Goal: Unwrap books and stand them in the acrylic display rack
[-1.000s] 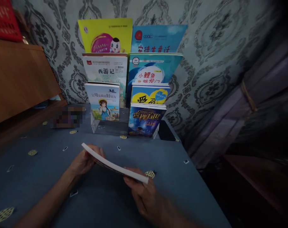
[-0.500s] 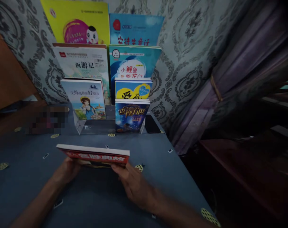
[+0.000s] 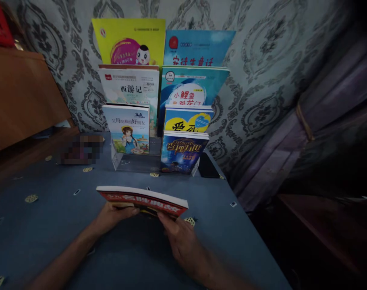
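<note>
Tilting inward, left hand (image 3: 113,216) and right hand (image 3: 181,239) pinch the red book (image 3: 141,202).

The single head view looks forward and down, close above the table (image 3: 231,237).

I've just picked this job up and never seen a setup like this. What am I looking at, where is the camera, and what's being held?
There is no machine here: these are a person's bare hands, seen by one camera worn on the head, looking forward and down. Every picture comes from it.

The left hand and right hand together hold a red-covered book, thumbs on its cover.

Beyond it, on a blue patterned surface, a clear stand holds upright books in two columns. A dark flat object lies right of the stand. Something to the left is pixelated, so I cannot tell what it is.
</note>
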